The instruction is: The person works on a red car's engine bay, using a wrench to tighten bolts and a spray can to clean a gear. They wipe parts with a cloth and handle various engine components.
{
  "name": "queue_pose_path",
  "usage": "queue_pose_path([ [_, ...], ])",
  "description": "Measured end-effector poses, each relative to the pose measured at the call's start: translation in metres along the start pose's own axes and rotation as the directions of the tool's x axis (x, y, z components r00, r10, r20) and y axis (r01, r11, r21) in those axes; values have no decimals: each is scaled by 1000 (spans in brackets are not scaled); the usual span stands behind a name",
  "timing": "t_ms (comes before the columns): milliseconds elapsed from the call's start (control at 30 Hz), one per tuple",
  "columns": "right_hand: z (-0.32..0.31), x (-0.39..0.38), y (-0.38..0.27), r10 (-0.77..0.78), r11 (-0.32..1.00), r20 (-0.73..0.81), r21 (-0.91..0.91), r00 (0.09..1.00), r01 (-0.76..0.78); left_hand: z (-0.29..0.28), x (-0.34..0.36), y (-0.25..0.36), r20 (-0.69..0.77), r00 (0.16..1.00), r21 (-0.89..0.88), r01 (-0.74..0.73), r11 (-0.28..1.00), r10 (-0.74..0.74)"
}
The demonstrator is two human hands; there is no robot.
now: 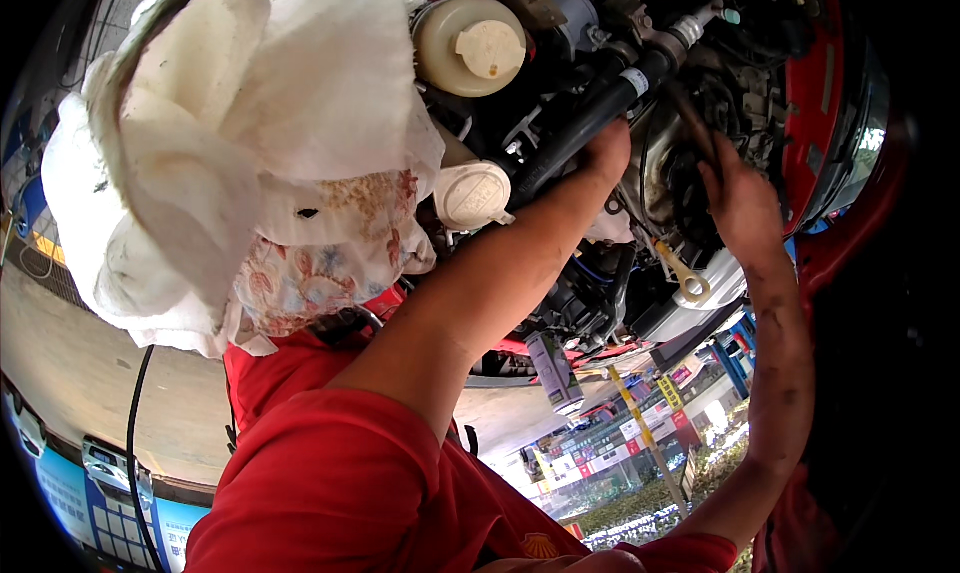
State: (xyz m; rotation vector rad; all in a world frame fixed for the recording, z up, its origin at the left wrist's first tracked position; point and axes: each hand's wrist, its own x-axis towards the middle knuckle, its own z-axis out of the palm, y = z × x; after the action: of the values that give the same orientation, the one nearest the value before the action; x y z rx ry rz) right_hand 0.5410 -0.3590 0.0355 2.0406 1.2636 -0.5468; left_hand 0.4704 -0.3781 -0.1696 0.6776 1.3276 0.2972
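Note:
My left arm reaches into a car's engine bay. My left hand [606, 153] goes in beneath a thick black hose [590, 118], which hides its fingers, so I cannot tell what they touch. On the other side of the hose, my right hand [745, 205] is closed around a dark, brownish rod-shaped piece [692, 123], whose far end runs in among the engine parts. Below the right hand sits a yellowish ring-shaped handle [690, 285], like a dipstick's. A round reservoir with a pale cap [490, 51] and a second pale cap [472, 195] lie left of the hose.
A stained white cloth [230, 163] drapes over the left side of the bay. Red bodywork [812, 103] borders the right. A small box [553, 373] shows beyond the bay's lower edge. A black cable [135, 443] hangs at lower left above the pale floor.

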Motion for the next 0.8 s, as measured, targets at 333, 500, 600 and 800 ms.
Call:
queue_pose_path([
  [333, 3, -2, 3, -27, 999, -5, 35, 1000, 27, -5, -3, 8, -11, 1000, -180, 13, 983, -16],
  [500, 6, 0, 10, -51, 998, -28, 39, 998, 52, -8, -3, 14, 18, 998, -174, 62, 983, -60],
  [600, 10, -4, 9, -37, 998, -33, 48, 999, 39, -5, -2, 10, 13, 1000, -192, 25, 981, -23],
  [800, 10, -7, 8, -69, 996, -71, 49, 995, 72, 5, 7, -7, -16, 1000, -186, 3, 983, -6],
])
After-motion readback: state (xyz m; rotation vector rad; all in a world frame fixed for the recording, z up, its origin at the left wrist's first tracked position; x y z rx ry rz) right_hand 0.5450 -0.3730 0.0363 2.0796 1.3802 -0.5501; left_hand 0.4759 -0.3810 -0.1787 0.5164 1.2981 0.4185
